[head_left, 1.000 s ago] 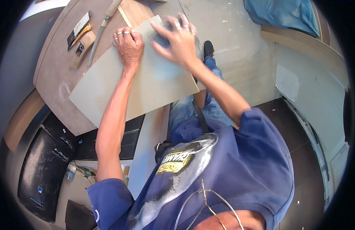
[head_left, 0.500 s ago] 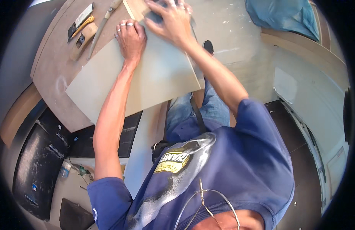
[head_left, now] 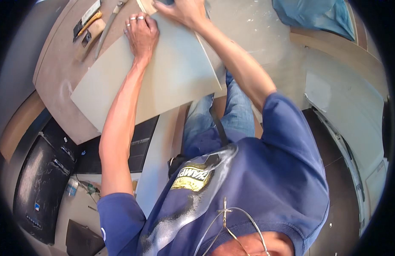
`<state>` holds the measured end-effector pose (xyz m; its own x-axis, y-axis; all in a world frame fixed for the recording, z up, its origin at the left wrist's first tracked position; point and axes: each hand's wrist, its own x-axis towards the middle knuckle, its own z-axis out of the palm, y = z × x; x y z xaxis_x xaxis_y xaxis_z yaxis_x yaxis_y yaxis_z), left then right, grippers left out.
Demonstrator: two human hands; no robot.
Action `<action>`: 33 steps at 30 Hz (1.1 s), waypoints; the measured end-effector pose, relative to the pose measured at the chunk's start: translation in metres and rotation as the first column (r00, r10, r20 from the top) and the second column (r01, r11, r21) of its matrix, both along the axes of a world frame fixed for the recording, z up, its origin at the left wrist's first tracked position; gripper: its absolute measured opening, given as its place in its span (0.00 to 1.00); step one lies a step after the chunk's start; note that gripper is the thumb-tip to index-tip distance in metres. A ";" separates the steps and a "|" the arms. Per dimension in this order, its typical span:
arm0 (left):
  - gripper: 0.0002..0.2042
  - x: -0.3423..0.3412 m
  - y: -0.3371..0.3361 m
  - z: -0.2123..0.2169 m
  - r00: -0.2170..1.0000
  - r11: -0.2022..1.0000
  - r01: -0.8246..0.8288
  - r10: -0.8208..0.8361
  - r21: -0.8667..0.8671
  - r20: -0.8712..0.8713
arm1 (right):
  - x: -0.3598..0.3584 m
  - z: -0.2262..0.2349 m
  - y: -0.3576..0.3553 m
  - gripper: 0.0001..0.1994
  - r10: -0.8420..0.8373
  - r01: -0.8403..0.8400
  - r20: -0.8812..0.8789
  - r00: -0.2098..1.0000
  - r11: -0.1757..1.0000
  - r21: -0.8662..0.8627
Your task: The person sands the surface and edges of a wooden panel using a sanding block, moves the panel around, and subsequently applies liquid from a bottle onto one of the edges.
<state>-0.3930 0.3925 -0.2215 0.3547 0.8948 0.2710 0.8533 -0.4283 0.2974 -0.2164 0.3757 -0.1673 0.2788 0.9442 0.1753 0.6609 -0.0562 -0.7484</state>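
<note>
A large pale flat panel (head_left: 163,81) lies on the brown worktop, its near corner reaching past the worktop's edge toward my legs. My left hand (head_left: 142,39), with rings on it, is closed and bears down at the panel's far left edge, its fingers curled over that side. At the top of the picture my right hand (head_left: 185,12) is over the panel's far end, its thumb stretched to the left. The picture's rim cuts off its other fingers, and a small dark patch shows beneath it. Beside the hands is a light wooden strip (head_left: 147,6).
Left on the worktop (head_left: 56,72) lie a long curved handled tool (head_left: 107,30), a wooden block with a dark slot (head_left: 91,36), a yellow-handled tool (head_left: 90,23) and a black-and-white tool (head_left: 87,16). Blue cloth (head_left: 314,17) is at far right. A black case (head_left: 41,179) stands lower left.
My right hand has slid up and left, so its fingers leave the picture. My left hand stays on the panel's edge; hand and panel appear slightly higher and farther left.
</note>
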 end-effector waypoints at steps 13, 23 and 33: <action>0.10 0.003 0.002 -0.002 1.000 0.999 -0.016 0.017 0.041 -0.016 | -0.007 -0.026 -0.100 0.23 -0.040 0.017 0.235 0.971 0.995 0.097; 0.11 -0.009 0.001 -0.005 0.999 0.999 -0.039 0.039 0.033 -0.016 | -0.024 -0.030 -0.246 0.28 -0.026 0.040 0.147 0.989 0.995 -0.089; 0.11 -0.015 0.004 -0.014 0.998 0.997 -0.054 0.056 0.047 -0.037 | -0.027 -0.034 -0.208 0.25 -0.020 0.025 0.144 0.989 0.999 -0.034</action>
<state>-0.4083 0.3967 -0.2359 0.3166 0.9001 0.2994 0.8863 -0.3931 0.2447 -0.2435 0.1674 -0.2012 0.2742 0.9444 0.1814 0.7594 -0.0969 -0.6434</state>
